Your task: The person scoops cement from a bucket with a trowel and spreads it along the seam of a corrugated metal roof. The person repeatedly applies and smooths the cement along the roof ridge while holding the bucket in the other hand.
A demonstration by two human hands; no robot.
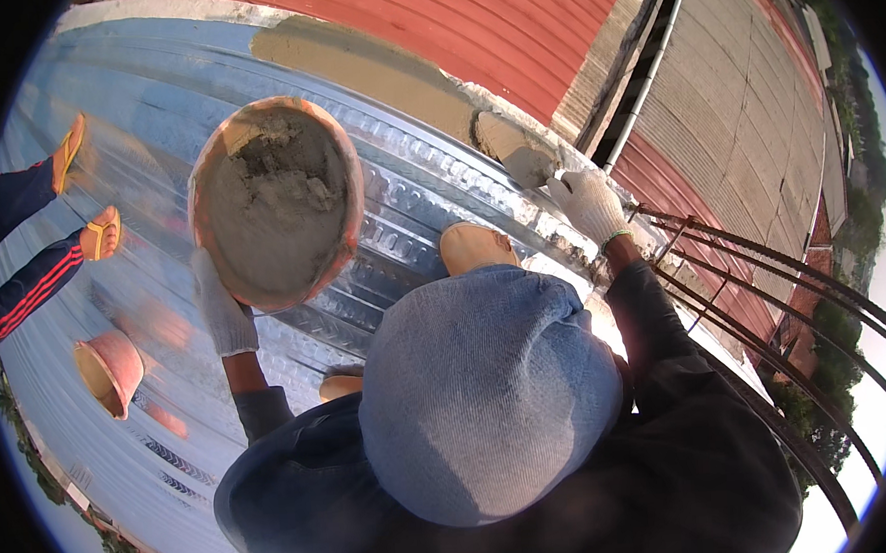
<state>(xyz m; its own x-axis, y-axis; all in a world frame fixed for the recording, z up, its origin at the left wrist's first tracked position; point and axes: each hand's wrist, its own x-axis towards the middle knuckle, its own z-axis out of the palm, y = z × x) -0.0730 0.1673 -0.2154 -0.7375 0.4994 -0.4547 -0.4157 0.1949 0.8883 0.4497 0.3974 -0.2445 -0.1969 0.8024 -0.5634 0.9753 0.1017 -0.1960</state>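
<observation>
My left hand [222,308], in a whitish knit glove, grips the near left side of a round reddish bucket [354,216]. Grey wet mortar [271,235] sits in the bucket, with a rough hollow scooped at its far part. In a white knit glove, my right hand [588,204] is closed on a trowel [504,145]; its handle is hidden by the fingers. Mortar clings to the blade, which lies at the top of a narrow wall [561,232]. Beyond the trowel, a smooth strip of fresh mortar [362,65] runs along the wall.
Shiny corrugated metal sheeting [188,390] lies under the bucket. A smaller red bucket [113,374] tips sideways at the left, near another person's feet in yellow flip-flops [102,232]. Bent steel bars [756,320] stick out at right. Red roofing [510,33] spreads beyond the wall.
</observation>
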